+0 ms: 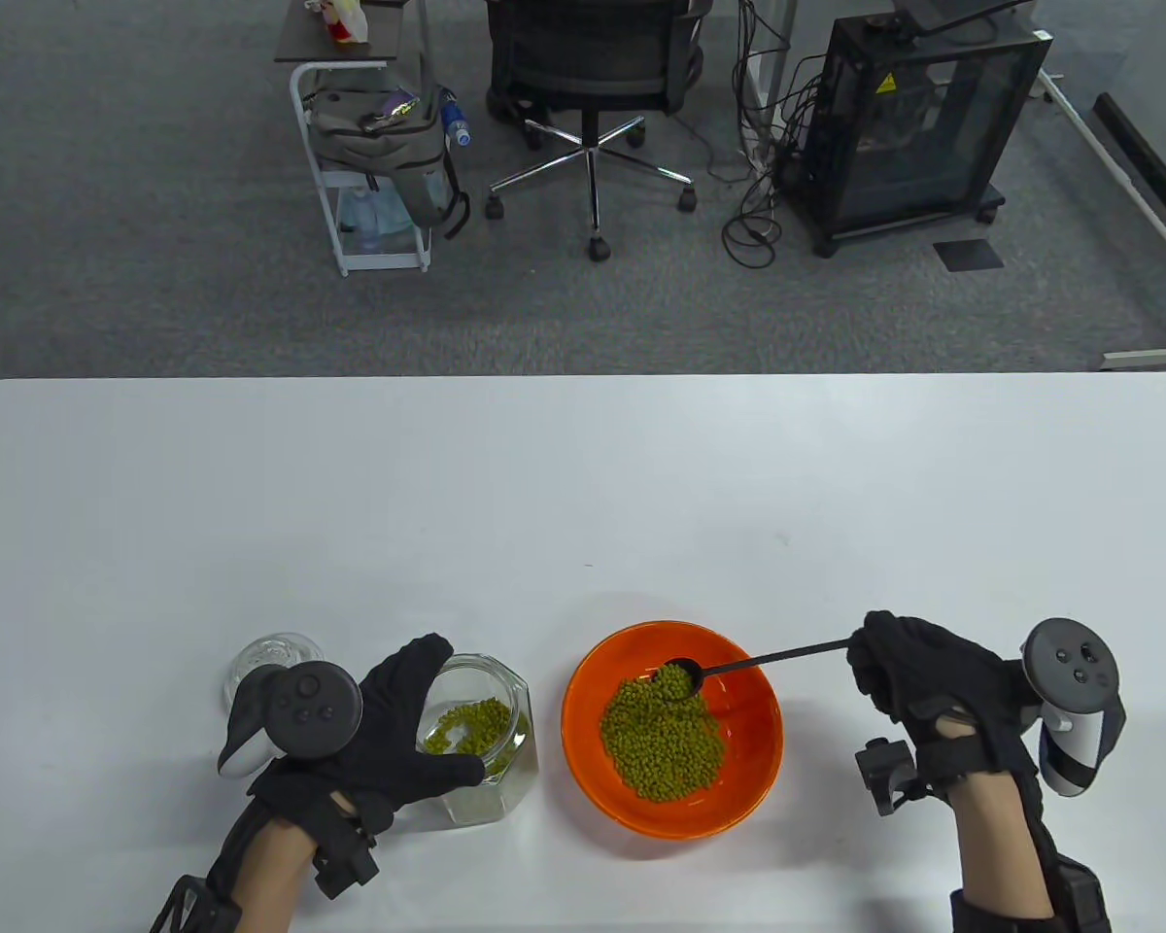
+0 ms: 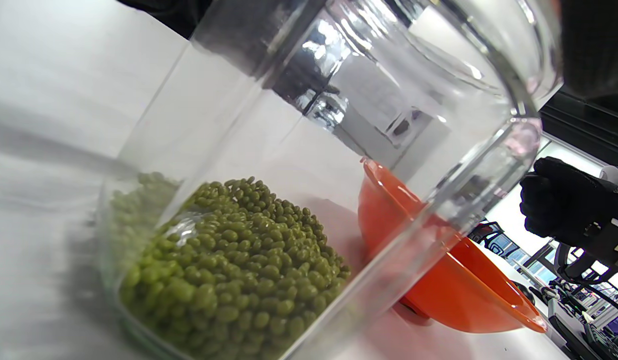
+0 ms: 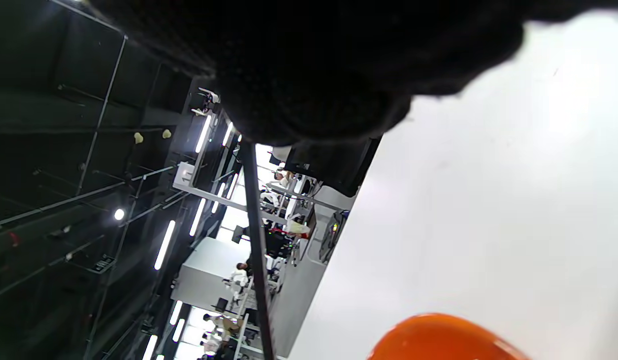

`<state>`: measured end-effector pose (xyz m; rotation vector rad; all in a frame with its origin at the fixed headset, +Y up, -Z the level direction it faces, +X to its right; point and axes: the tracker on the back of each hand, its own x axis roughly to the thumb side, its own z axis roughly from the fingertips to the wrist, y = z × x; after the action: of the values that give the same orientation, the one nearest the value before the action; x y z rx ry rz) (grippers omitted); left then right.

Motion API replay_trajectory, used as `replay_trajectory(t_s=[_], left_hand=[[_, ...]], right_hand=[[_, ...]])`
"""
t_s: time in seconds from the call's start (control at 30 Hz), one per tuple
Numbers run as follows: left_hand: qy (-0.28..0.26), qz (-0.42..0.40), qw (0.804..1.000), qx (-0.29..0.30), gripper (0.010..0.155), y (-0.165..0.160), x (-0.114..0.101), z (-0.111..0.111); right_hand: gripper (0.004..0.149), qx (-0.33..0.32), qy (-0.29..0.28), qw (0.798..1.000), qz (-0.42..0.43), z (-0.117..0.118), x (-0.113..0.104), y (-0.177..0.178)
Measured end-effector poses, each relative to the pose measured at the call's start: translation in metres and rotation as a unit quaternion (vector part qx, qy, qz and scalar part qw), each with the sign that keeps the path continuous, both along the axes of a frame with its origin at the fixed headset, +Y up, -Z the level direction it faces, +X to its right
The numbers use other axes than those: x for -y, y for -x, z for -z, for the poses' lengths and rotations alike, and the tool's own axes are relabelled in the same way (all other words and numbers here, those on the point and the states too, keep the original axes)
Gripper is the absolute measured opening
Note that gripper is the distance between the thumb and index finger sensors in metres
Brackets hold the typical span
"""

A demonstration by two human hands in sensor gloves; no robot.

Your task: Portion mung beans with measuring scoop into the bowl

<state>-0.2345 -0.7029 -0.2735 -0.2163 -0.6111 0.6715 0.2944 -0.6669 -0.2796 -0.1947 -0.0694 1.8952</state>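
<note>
**Scoop over the bowl, jar held steady**

The right hand [image 1: 918, 675] has its fingers curled and pinched on the far end of the thin black handle of the scoop [image 1: 738, 666]. The handle runs leftward from the fingers, and the round scoop head hangs over the orange bowl [image 1: 593, 700], just above the heap of mung beans [image 1: 661, 743] lying in it. The scoop head carries a few beans. In the right wrist view the handle [image 3: 254, 240] drops straight down from the gloved fingers [image 3: 309, 100], and part of the bowl rim [image 3: 439, 335] shows at the lower edge. The rest of that hand is too dark and close to read.

The left hand [image 1: 389, 724] is wrapped around a clear glass jar [image 1: 505, 768]: the fingers curve over the far side of its open mouth and the thumb lies along the near side. The jar stands on the white desk [image 1: 583, 486], just to the right of the palm and close beside the bowl, without touching it as far as the table view shows. A low layer of beans [image 1: 471, 729] covers the jar floor. The left wrist view looks through the glass wall [image 2: 339, 150] at those beans [image 2: 229, 280], with the bowl [image 2: 439, 280] behind and the right hand [image 2: 564, 200] beyond it.

A glass lid [image 1: 267, 661] rests on the desk just beyond the left hand's tracker [image 1: 296, 709].
</note>
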Motion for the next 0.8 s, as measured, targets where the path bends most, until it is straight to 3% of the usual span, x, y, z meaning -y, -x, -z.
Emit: replay_trajectory(t_s=[0.4,0.73,0.8], left_hand=[[0.000,0.001,1.000,-0.001,0.121,0.000,0.000,0.000],[0.000,0.002,1.000,-0.001,0.121,0.000,0.000,-0.001],[0.000,0.001,1.000,-0.001,0.121,0.000,0.000,-0.001]], right_hand=[[0.043,0.022,-0.016,0.990,-0.137,-0.017,-0.014,0.007],[0.043,-0.004,-0.095,0.964,-0.248,-0.032,-0.032,0.032],[0.043,-0.023,-0.126,0.951,-0.281,-0.036,-0.037,0.041]])
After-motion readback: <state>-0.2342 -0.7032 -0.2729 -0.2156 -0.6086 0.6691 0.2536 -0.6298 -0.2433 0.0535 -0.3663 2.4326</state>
